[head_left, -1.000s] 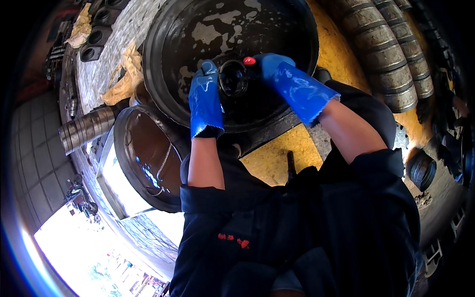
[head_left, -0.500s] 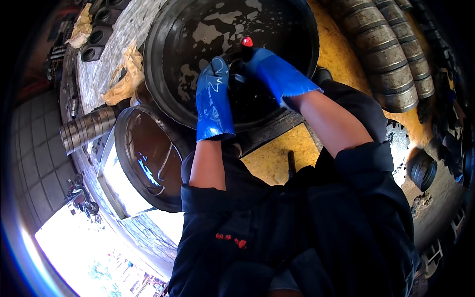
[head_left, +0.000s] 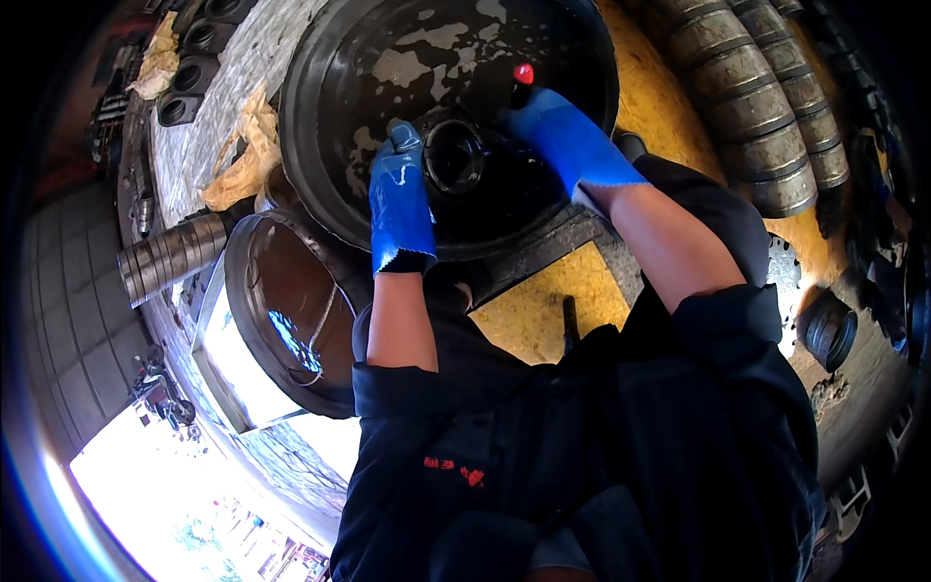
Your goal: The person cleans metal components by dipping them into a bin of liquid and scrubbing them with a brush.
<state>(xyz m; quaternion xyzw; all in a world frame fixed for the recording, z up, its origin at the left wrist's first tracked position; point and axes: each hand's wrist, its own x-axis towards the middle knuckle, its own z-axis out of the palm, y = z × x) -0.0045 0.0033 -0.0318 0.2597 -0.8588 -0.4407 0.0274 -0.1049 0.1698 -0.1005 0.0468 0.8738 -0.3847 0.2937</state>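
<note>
A wide, round black basin holds dark liquid with pale patches of foam on it. Over it, my left hand, in a blue rubber glove, is closed on the left edge of a dark, wet ring-shaped metal part with a round opening. My right hand, gloved the same way, grips a dark handle with a red end, to the right of the ring. The tool's working end is hidden by the glove and dark against the liquid.
Beside the basin at left stands a smaller round tub of brownish liquid with a bent wire in it. Stacked metal cylinders lie at right, near a dark ring on the floor. Crumpled brown paper and a ribbed cylinder sit at left.
My hands have moved apart, the left slightly left and the right rightward with the red-ended tool. The ring's round opening now faces up into view between them.
</note>
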